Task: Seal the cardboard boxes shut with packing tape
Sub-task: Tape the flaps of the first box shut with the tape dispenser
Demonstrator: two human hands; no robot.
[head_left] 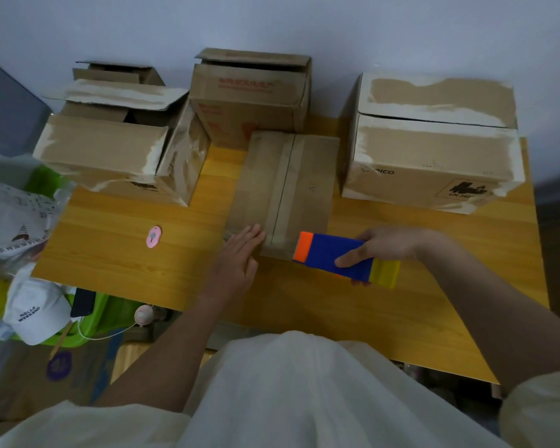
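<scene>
**Taped box under the left hand, dispenser in the right**

The flat brown cardboard box (285,192), tape along its centre seam, lies mid-way on the yellow wooden table (136,253). The left hand (236,260) presses its near edge with straight fingers. The right hand (385,247) grips the blue, orange and yellow tape dispenser (343,258) beside the box's near corner.

A pink cutter (153,237) lies on the wooden table (110,253); a white cap (36,313) sits beside it.

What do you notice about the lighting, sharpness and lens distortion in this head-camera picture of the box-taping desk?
Head view: dim, bluish, flat light with only faint shadows and no glare; wide-angle distortion bows the table edges and tilts the outer boxes outward; the middle box and tape dispenser are fairly sharp, while the left hand, right hand and frame corners look soft.
</scene>
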